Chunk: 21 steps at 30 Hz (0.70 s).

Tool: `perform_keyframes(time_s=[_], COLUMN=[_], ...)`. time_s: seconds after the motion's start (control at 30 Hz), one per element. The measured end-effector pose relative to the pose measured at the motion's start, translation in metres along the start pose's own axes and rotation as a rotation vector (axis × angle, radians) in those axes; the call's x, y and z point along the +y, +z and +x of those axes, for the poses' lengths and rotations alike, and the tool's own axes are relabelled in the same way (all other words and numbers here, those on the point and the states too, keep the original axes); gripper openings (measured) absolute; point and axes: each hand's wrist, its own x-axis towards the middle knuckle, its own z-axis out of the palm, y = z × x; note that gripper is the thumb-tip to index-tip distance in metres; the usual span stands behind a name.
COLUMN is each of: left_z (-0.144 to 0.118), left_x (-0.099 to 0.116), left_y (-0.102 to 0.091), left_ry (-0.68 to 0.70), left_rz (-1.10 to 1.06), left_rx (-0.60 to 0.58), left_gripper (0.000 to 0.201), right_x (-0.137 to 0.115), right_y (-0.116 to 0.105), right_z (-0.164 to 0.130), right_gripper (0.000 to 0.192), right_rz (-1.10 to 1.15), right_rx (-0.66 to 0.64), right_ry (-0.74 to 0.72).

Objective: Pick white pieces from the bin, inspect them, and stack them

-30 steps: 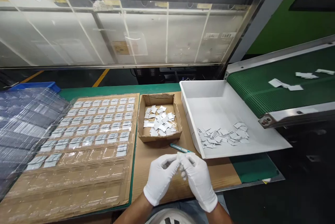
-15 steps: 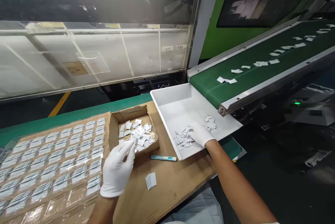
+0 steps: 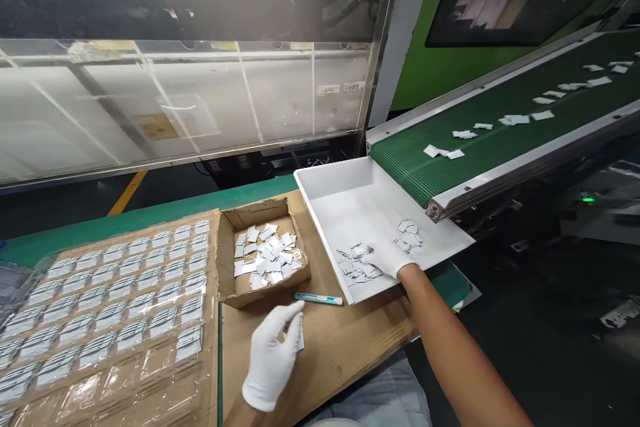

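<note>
Apparently picking step: right hand (image 3: pixel 389 259) among white pieces (image 3: pixel 357 274) in tray (image 3: pixel 340 190), grip unclear; left hand (image 3: pixel 273 352) half-curled over surface (image 3: pixel 353 334) near cardboard box (image 3: pixel 273 290), cannot tell if holding. Next move seems to call for light fingertip pinch.

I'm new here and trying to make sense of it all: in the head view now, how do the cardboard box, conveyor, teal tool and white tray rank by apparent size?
Largest to smallest:
1. Conveyor, cut off by the picture's edge
2. White tray
3. Cardboard box
4. Teal tool
</note>
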Motion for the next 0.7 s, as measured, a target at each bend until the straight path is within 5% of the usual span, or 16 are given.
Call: perform_keyframes(time_s=[0.17, 0.3, 0.5, 0.7], left_z=[-0.038, -0.048, -0.044, -0.023], left_x=[-0.006, -0.012, 0.000, 0.032], left_y=[0.020, 0.021, 0.013, 0.007], left_ry=[-0.122, -0.216, -0.407, -0.551], left_rz=[-0.007, -0.039, -0.254, -0.483], left_rx=[-0.065, -0.071, -0.045, -0.058], left_gripper=[0.017, 0.018, 0.031, 0.039], right_x=[0.005, 0.001, -0.022, -0.073], right_y=[-0.004, -0.005, -0.008, 0.030], right_z=[-0.008, -0.011, -0.046, -0.108], right_gripper=[0.024, 0.015, 0.024, 0.042], right_rz=[0.143, 0.318, 0.604, 1.112], right_rx=[-0.059, 0.024, 0.170, 0.003], right_ry=[-0.025, -0.027, -0.052, 0.018])
